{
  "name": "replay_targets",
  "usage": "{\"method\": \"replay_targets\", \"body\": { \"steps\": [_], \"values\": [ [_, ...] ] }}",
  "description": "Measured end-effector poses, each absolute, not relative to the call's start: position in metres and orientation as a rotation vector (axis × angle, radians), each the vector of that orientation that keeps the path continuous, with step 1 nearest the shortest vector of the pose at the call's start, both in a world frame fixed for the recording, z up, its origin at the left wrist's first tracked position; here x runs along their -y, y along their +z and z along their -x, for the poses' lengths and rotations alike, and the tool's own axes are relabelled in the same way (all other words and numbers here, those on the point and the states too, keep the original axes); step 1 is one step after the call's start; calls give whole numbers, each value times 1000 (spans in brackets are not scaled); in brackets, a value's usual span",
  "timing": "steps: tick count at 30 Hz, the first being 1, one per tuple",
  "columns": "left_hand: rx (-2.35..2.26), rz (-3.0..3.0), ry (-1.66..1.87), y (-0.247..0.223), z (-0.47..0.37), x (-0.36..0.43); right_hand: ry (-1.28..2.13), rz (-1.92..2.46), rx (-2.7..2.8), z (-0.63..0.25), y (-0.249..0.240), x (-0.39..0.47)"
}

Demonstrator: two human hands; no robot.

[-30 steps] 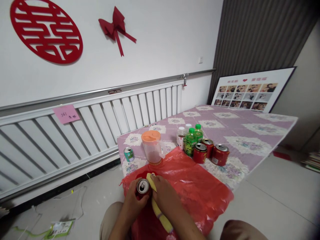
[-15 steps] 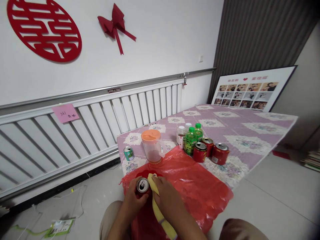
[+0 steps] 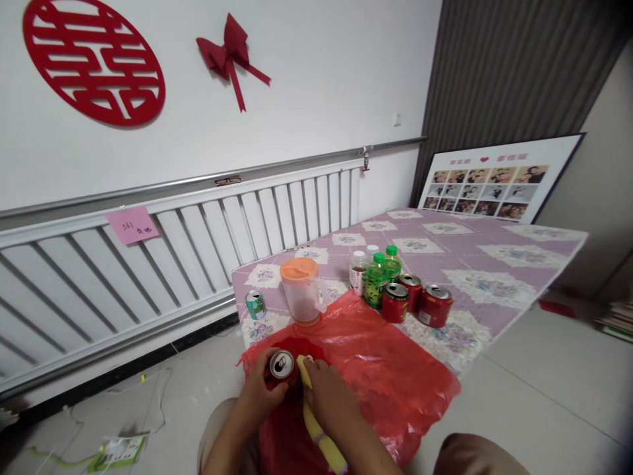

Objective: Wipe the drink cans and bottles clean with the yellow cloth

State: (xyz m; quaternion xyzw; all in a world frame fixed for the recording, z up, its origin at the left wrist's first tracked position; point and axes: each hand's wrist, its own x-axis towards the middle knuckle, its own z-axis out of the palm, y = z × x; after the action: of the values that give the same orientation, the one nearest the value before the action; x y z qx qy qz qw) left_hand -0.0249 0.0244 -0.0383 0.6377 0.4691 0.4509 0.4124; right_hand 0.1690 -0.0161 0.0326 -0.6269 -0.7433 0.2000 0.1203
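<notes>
An opened drink can (image 3: 281,364), its silver top facing up, is held around the side by my left hand (image 3: 258,390). My right hand (image 3: 332,397) is closed over a long yellow cloth (image 3: 312,422), whose upper end sits right beside the can. The rest of the cloth hangs down toward my lap. Beneath both hands spreads a red plastic sheet (image 3: 390,376), wet-looking and dark near the can. Behind the can stands a clear pitcher (image 3: 301,297) with an orange lid.
A small teal can (image 3: 256,305) stands at the table's left edge. Green-capped bottles (image 3: 376,284), a white-capped bottle (image 3: 357,274) and red cans (image 3: 435,307) cluster right of the pitcher on the flowered tablecloth (image 3: 475,280). A white radiator (image 3: 198,251) runs along the wall.
My right hand and the upper end of the yellow cloth have shifted slightly down and right, a little away from the can's top. My left hand keeps the can in nearly the same place.
</notes>
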Motion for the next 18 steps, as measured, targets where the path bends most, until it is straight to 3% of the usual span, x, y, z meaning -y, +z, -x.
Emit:
{"method": "replay_targets", "body": {
  "steps": [5,13,18],
  "values": [
    [-1300,-1686,1156,-34,18,-21,595,1843,2135,-169,27,17],
    [-1586,-1748,1193,-30,6,-16,1048,1624,1705,-186,16,4],
    [-1599,-1734,1164,-32,10,-20,1083,1619,1729,-193,9,1]
  ]
}}
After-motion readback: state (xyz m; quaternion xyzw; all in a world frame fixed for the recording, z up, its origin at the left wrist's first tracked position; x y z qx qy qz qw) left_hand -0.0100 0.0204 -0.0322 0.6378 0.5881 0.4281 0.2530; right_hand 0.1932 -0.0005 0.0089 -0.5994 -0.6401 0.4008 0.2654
